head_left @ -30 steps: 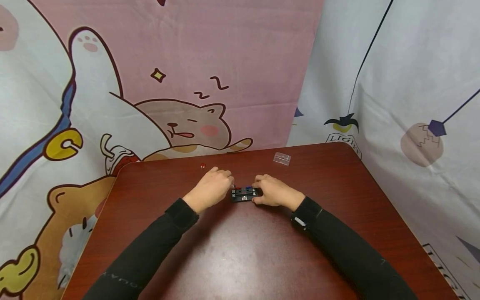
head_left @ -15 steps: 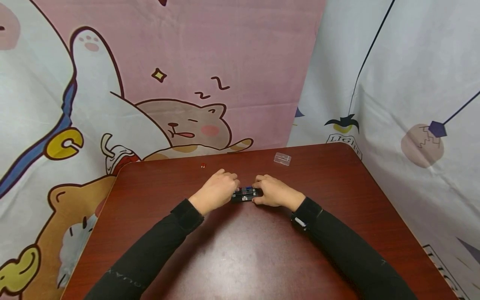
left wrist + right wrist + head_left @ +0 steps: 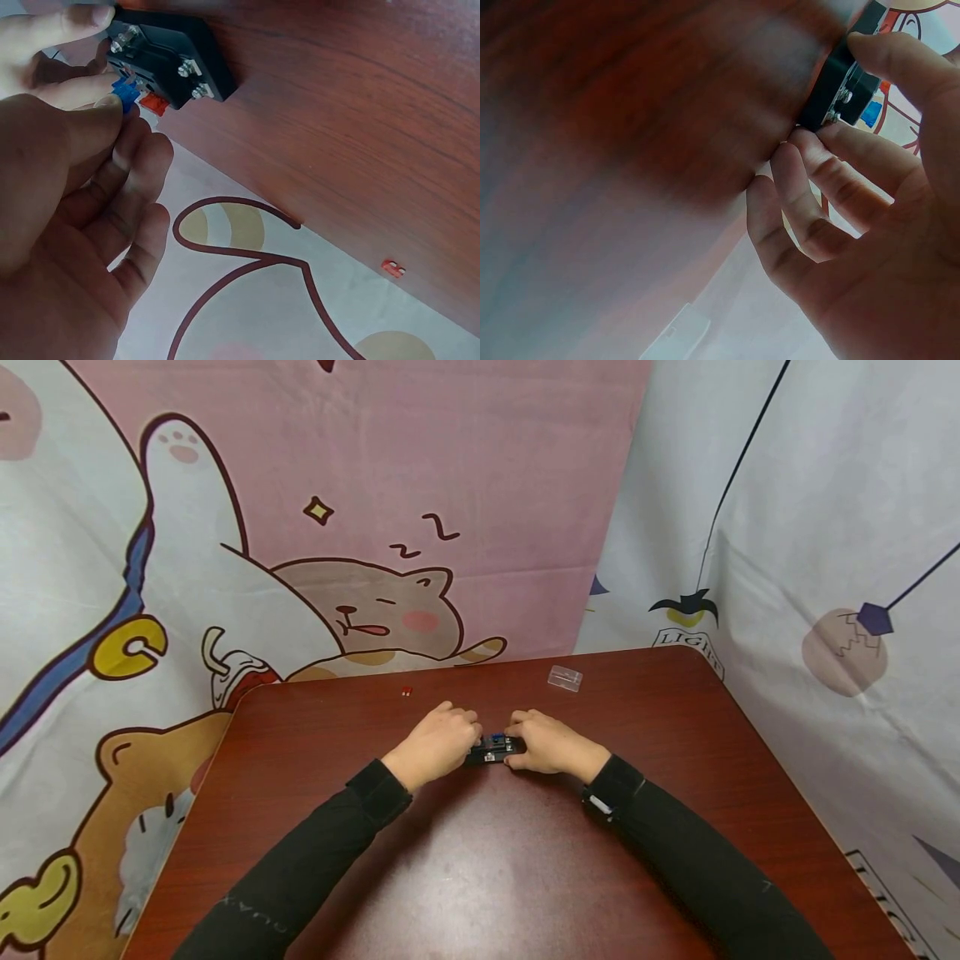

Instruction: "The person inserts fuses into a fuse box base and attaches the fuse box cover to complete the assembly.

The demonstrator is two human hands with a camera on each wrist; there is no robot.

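Note:
On the wooden table lies a black fuse block with metal screw terminals. My left hand covers its left end in the head view. Seen from the left wrist, thumb and fingertips pinch at a blue blade fuse, close over the block. A red blade fuse sits beside the blue one. My right hand grips the block's right end, thumb on the near edge and fingers round the other side. The left fingertips are mostly hidden in the head view.
Toward the table's back edge, left of the hands, lies a small loose red fuse. A clear plastic box lies at the back, right of the middle. Behind the table hangs a printed cloth.
My left hand has shifted right over the block's left end, covering the terminals there and the red fuse in the head view. My right hand keeps its hold without moving.

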